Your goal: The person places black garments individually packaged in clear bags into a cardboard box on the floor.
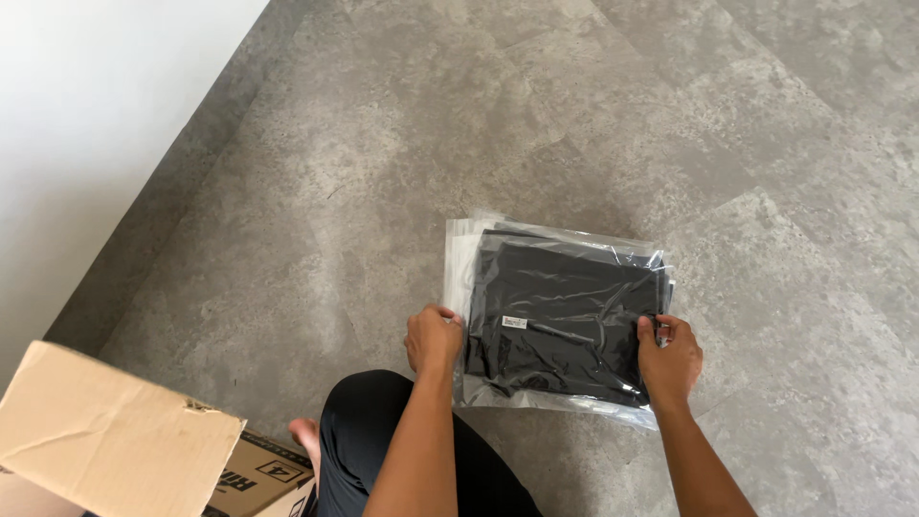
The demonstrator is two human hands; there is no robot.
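Head view, looking straight down at a grey mottled floor (574, 115). Near centre, a little toward 4 o'clock: a small stack of clear plastic bags (560, 316), each with folded black fabric inside, lying flat on the floor, edges slightly offset so that the lower bags peek out at 9 and 12 o'clock. On the top bag, a small white label (514, 324). Left hand (434, 340) at the stack's 9 o'clock edge, fingers curled over and gripping the plastic border. Right hand (669, 356) at the 3 o'clock edge, thumb on top, fingers pinching the bag's side. Both forearms reaching up from 6 o'clock. Below the left arm, a bent knee in black trousers (369, 431), with a bare foot (306, 436) just beside it. At 8 o'clock, an open cardboard box (115, 440), one flap raised, well apart from the stack. At 10 o'clock, a white wall (86, 115) meeting the floor.
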